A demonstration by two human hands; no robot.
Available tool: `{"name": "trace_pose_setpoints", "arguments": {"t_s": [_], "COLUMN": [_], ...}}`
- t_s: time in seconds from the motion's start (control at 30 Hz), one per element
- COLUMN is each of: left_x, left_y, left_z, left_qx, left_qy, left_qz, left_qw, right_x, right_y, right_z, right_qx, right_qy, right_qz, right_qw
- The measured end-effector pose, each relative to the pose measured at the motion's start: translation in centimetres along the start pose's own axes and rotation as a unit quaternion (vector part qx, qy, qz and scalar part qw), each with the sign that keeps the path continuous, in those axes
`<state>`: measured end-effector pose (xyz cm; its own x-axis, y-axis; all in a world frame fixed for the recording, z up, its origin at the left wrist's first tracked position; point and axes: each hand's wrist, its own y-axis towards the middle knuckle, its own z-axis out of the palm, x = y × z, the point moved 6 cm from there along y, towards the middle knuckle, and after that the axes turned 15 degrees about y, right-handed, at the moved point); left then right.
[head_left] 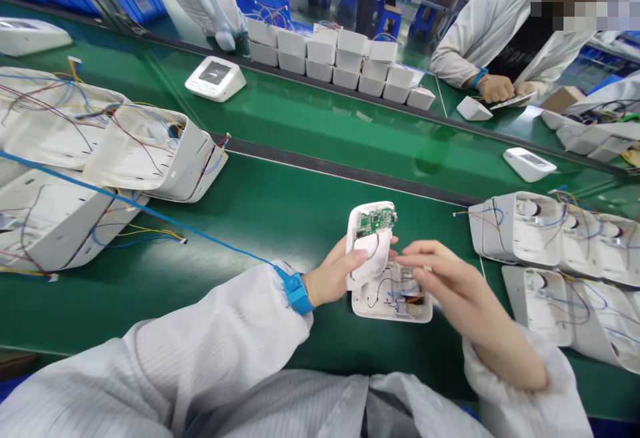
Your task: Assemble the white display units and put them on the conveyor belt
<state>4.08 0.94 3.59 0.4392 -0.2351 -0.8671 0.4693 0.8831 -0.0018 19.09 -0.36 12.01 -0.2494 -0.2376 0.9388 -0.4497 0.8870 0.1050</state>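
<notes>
Panel [374, 251]: one, in left hand's [330, 273] grip, partly over one open shell [381, 299] on bench [280, 211]. Right hand [453, 278] close by, grip loosely spread; contact unclear. Screened units [216, 79]: three. Blue strap [300, 293]: one, left wrist. Panel looks white, round-cornered, tilted; green board [375, 221] at top, thin wire below.

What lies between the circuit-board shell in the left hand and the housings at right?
Head view: the right hand, then green tabletop and a wire connector.
</notes>
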Motion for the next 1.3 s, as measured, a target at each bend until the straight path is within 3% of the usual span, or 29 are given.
{"name": "trace_pose_setpoints", "arguments": {"t_s": [0.13, 0.23, 0.3, 0.5, 0.63, 0.73, 0.87, 1.07, 1.17, 1.3], "left_x": [-0.1, 0.1, 0.0, -0.4, -0.2, -0.1, -0.1, -0.5, -0.7, -0.4], "left_y": [-0.1, -0.3, -0.4, -0.7, -0.9, -0.9, -0.6, -0.7, -0.9, -1.1], "left_z": [-0.1, -0.1, -0.1, 0.0, 0.2, 0.3, 0.0, 0.4, 0.3, 0.1], "left_qx": [-0.003, 0.006, 0.009, 0.006, -0.002, -0.010, -0.023, 0.029, 0.030, 0.006], "left_qy": [0.000, -0.009, -0.006, 0.004, -0.006, -0.019, -0.038, -0.023, 0.003, 0.077], "left_qz": [0.032, 0.002, -0.013, -0.023, -0.021, -0.015, -0.015, -0.020, -0.002, 0.015], "left_qw": [0.999, 1.000, 1.000, 1.000, 1.000, 1.000, 0.999, 0.999, 1.000, 0.997], "right_x": [-1.5, -3.1, -3.8, -4.1, -3.3, -2.3, -2.1, -3.9, -3.4, -2.0], "right_y": [2.9, 2.6, 2.0, 1.7, 1.3, 1.4, 2.0, 2.0, 2.1, 2.0], "right_z": [0.7, 1.3, 1.2, -0.2, -0.8, 0.0, 0.4, -0.2, 0.1, 0.5], "right_qx": [0.062, 0.001, -0.056, -0.146, -0.242, -0.227, -0.167, -0.172, -0.139, -0.117], "right_qy": [0.143, 0.291, 0.335, 0.183, -0.048, -0.165, -0.150, 0.034, -0.008, -0.121], "right_qz": [0.071, 0.133, 0.152, 0.119, 0.012, -0.068, -0.067, 0.087, 0.083, 0.018], "right_qw": [0.985, 0.947, 0.928, 0.965, 0.969, 0.957, 0.972, 0.981, 0.987, 0.986]}}
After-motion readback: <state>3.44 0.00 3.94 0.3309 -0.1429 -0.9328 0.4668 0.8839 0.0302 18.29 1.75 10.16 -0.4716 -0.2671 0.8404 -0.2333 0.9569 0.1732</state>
